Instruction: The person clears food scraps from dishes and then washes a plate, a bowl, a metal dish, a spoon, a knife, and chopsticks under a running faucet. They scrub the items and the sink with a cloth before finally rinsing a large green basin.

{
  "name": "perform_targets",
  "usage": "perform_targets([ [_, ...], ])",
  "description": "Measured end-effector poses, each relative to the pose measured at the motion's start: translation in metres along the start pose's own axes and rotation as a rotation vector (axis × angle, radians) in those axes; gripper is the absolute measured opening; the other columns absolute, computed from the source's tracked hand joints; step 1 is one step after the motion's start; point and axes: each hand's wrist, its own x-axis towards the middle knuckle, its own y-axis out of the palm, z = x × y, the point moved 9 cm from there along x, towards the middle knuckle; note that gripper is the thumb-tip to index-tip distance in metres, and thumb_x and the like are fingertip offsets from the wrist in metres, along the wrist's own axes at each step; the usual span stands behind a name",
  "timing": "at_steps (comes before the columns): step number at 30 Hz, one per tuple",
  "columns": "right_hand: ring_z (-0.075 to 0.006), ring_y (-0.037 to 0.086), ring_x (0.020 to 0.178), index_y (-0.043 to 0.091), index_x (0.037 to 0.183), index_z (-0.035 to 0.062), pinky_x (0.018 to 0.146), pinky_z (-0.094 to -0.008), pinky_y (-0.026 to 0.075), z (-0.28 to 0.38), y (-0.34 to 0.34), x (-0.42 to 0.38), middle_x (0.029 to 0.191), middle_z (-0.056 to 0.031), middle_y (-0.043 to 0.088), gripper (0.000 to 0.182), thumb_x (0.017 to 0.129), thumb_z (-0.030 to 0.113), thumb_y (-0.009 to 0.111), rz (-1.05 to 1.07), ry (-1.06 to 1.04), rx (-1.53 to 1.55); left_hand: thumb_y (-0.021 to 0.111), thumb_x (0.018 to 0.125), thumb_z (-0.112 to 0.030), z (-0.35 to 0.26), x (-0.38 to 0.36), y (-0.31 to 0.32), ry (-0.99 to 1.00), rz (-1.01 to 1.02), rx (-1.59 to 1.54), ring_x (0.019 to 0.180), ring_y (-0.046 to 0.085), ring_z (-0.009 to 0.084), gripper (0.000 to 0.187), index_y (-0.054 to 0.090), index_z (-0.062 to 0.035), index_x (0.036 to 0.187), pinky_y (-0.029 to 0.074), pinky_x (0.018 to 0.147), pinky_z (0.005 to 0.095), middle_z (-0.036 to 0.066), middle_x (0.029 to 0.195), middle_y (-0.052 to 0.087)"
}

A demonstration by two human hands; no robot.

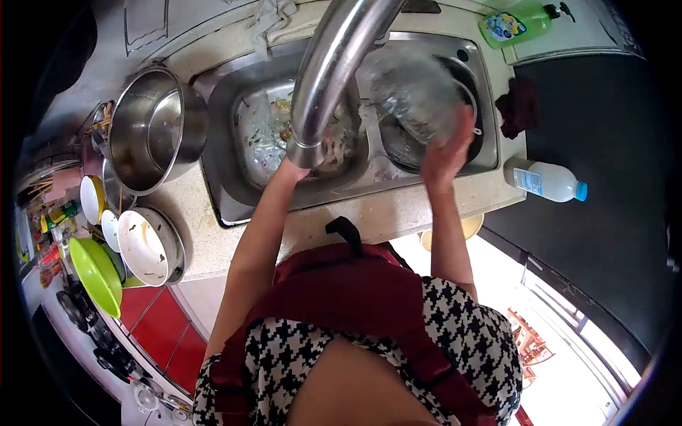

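My right hand (451, 153) is raised over the right basin, blurred by motion. It is closed on the edge of a clear, shiny thing (412, 92), too smeared to name, perhaps a glass lid or a plastic bag. Beneath it, a dark round pan (401, 157) lies in the right basin. My left hand (302, 170) reaches to the left basin (229, 153) behind the faucet (334, 67), which hides its fingers. Wet food scraps and clear plastic (263, 142) lie in the left basin.
A steel pot (149, 131) stands left of the sink, with a dirty white bowl (145, 245) and green basin (96, 277) nearer me. A green soap bottle (518, 27), dark cloth (517, 106) and white bottle (545, 181) are on the right. A rag (270, 21) hangs behind.
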Motion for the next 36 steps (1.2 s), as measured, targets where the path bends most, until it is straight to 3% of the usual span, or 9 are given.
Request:
perform_targets([
  [9,-0.0315,0.051,0.092,0.035,0.119,0.0043,0.077,-0.0416,0.044,-0.213,0.034,-0.033,0.109,-0.0164,0.044,0.054,0.069,0.007,0.055,-0.056,1.147,0.682,0.057,0.081,-0.043,-0.001,-0.047,-0.052,0.0,-0.387,0.419,0.099,0.05,0.0173,0.061,0.035,-0.0096,0.127,0.042,0.077,0.0353,0.006,0.114,0.049],
  [11,-0.0314,0.053,0.084,0.039,0.111,0.0041,0.068,-0.0443,0.047,-0.255,0.049,-0.048,0.1,-0.0133,0.047,0.044,0.071,0.014,0.056,0.037,1.112,0.641,0.061,0.076,-0.049,-0.022,-0.073,-0.067,0.24,-0.46,0.065,0.107,0.049,0.0259,0.071,0.033,-0.0078,0.127,0.044,0.076,0.0368,0.01,0.122,0.044],
  [12,-0.0314,0.054,0.08,0.042,0.107,0.0041,0.064,-0.0457,0.049,-0.282,0.061,-0.051,0.095,-0.0118,0.049,0.04,0.073,0.018,0.057,0.169,0.955,0.562,0.058,0.074,-0.057,-0.041,-0.094,-0.062,0.288,-0.427,-0.085,0.114,0.043,0.0335,0.093,0.011,-0.0052,0.135,0.045,0.08,0.0444,0.022,0.129,0.032],
  [14,-0.0313,0.056,0.071,0.047,0.099,0.0039,0.055,-0.0485,0.052,-0.308,0.078,-0.043,0.086,-0.0087,0.052,0.034,0.076,0.026,0.059,0.384,0.26,0.168,0.058,0.071,-0.06,-0.081,-0.137,-0.06,0.409,-0.423,-0.356,0.114,0.041,0.0382,0.102,0.002,-0.0041,0.135,0.044,0.082,0.0494,0.027,0.13,0.026],
  [18,-0.0321,0.053,0.075,0.048,0.098,-0.0001,0.056,-0.0461,0.052,-0.243,0.064,-0.016,0.095,-0.0122,0.049,0.037,0.072,0.023,0.061,0.47,0.594,0.127,0.059,0.063,-0.066,-0.155,-0.18,-0.083,0.572,-0.306,-0.608,0.112,0.037,0.0501,0.116,-0.009,-0.0037,0.133,0.042,0.082,0.0596,0.03,0.133,0.012],
  [20,-0.0309,0.052,0.083,0.041,0.109,0.0005,0.054,-0.0394,0.055,-0.264,0.072,-0.04,0.107,-0.0154,0.043,0.044,0.075,0.024,0.057,0.238,1.2,0.658,0.052,0.077,-0.054,-0.166,-0.178,-0.103,0.581,-0.375,-0.662,0.108,0.037,0.0542,0.092,0.003,0.0007,0.132,0.041,0.082,0.0623,0.031,0.131,0.016],
  [22,-0.0311,0.052,0.082,0.04,0.113,-0.0005,0.052,-0.0391,0.055,-0.283,0.076,-0.041,0.109,-0.0153,0.043,0.049,0.074,0.024,0.057,0.258,1.243,0.556,0.036,0.089,-0.022,-0.165,-0.167,-0.121,0.533,-0.39,-0.8,0.105,0.041,0.0527,0.052,0.017,0.0072,0.128,0.042,0.083,0.0603,0.032,0.126,0.027],
  [27,-0.0283,0.052,0.087,0.037,0.12,-0.0015,0.048,-0.0366,0.053,-0.227,0.059,-0.012,0.114,-0.0154,0.045,0.059,0.072,0.022,0.061,0.342,1.053,0.462,0.029,0.08,0.0,-0.148,-0.177,-0.126,0.548,-0.564,-0.698,0.101,0.045,0.0505,0.039,0.027,0.0189,0.114,0.047,0.086,0.0517,0.032,0.115,0.039],
  [36,-0.027,0.051,0.094,0.036,0.123,0.0011,0.049,-0.0326,0.054,-0.234,0.051,-0.007,0.118,-0.0137,0.044,0.071,0.069,0.03,0.071,0.352,1.01,0.391,0.035,0.08,0.0,-0.039,-0.286,-0.047,0.328,-0.695,-0.551,0.1,0.05,0.0425,0.031,0.033,0.014,0.107,0.052,0.079,0.0474,0.029,0.114,0.04],
])
